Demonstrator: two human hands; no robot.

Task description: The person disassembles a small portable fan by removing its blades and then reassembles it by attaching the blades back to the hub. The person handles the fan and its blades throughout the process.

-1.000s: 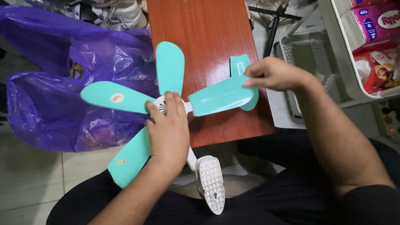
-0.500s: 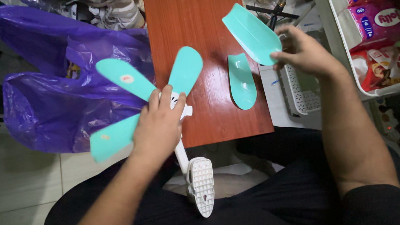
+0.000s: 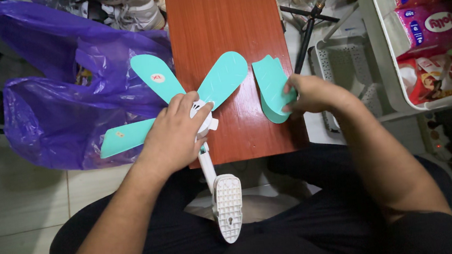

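Note:
My left hand (image 3: 174,134) grips the white hub of a small fan (image 3: 201,118) with three teal blades still attached, one of them (image 3: 224,78) lying over the wooden table (image 3: 221,17). The fan's white stem ends in a ribbed white base (image 3: 227,205) over my lap. My right hand (image 3: 311,94) presses a detached teal blade (image 3: 270,81) down on top of another loose blade (image 3: 272,114) at the table's right edge.
A big purple plastic bag (image 3: 62,87) lies on the floor to the left, under two blades. Shoes (image 3: 132,12) sit behind it. To the right stand a white perforated basket (image 3: 344,60) and a white bin (image 3: 381,46) of pink packages. A black tripod leg (image 3: 305,31) leans nearby.
My right hand pulled one blade off the fan, lifted it up to the right, then set it down on the loose blade. My left hand turned the fan's blades.

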